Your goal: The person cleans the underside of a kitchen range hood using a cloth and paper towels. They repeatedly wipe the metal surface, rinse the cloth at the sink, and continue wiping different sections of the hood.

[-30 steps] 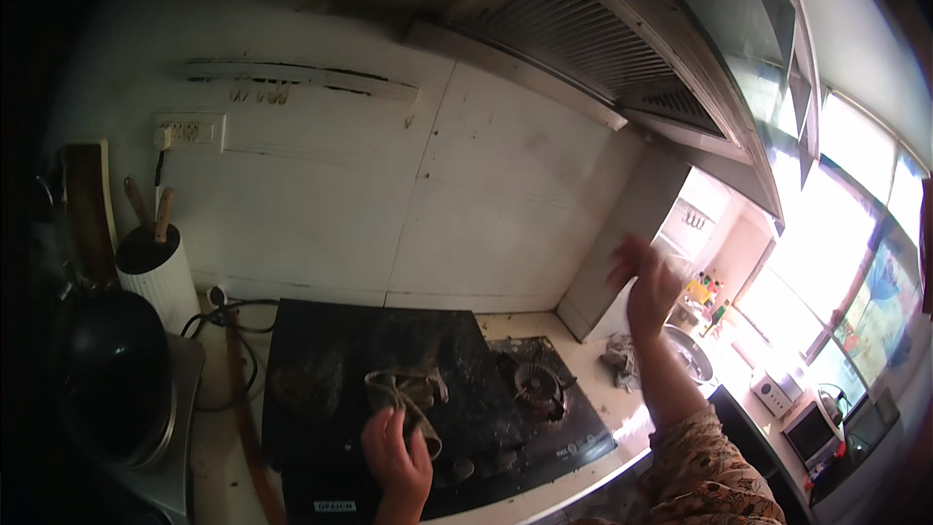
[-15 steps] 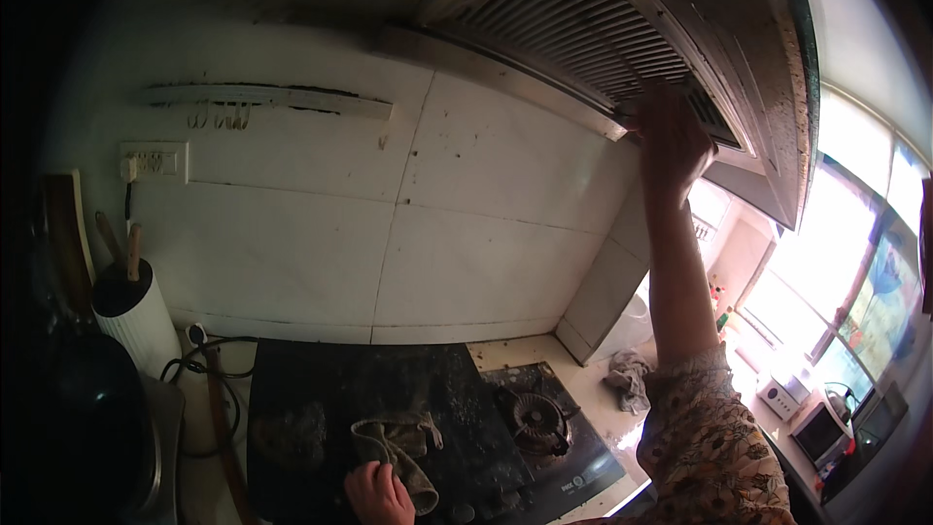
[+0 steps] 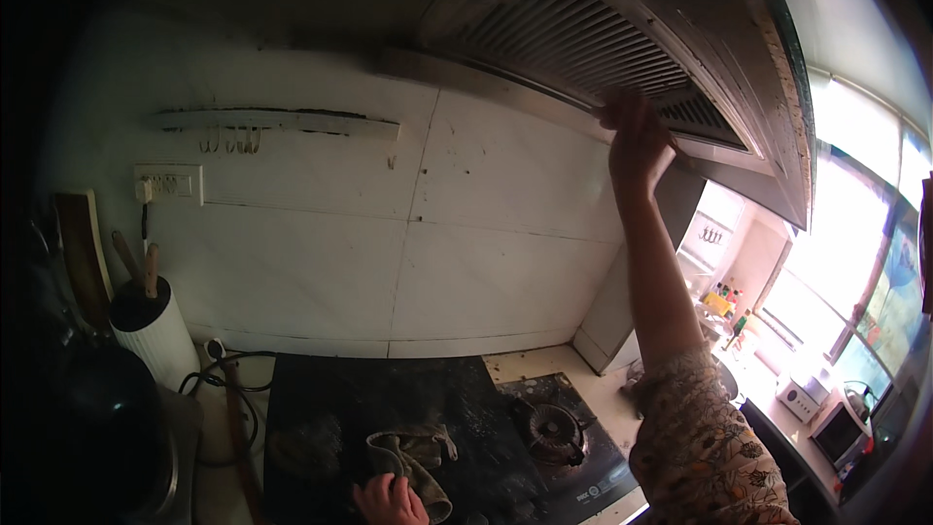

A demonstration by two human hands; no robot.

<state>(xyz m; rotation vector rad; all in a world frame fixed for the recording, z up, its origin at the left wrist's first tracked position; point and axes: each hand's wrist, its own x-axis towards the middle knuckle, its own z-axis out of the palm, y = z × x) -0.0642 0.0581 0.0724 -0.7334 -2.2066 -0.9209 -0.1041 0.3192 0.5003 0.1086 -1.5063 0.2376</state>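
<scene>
My right arm, in a flowered sleeve, reaches up to the range hood (image 3: 768, 122). At the lower edge of its slatted filter (image 3: 593, 39) is my right hand (image 3: 637, 141), its fingers bent together. A thin dark piece juts out beside that hand, too dim to name. Down on the black stovetop (image 3: 330, 389), my left hand (image 3: 391, 500) has its fingers curled at the edge of a crumpled, dark grey-green cloth (image 3: 413, 457). A gas burner (image 3: 551, 430) sits to the right of the cloth.
A white ribbed knife holder (image 3: 160, 340) stands left of the stovetop, near a dark round pan or lid (image 3: 107, 437) and a black cable (image 3: 255, 389). A hook rail (image 3: 282, 121) and a socket (image 3: 170, 185) are on the tiled wall. Far right, a microwave (image 3: 841, 433) sits by the window.
My right hand has moved left along the filter's lower edge. My left hand stays by the cloth. The view has shifted slightly, and my sleeve now hides most of a grey rag on the counter.
</scene>
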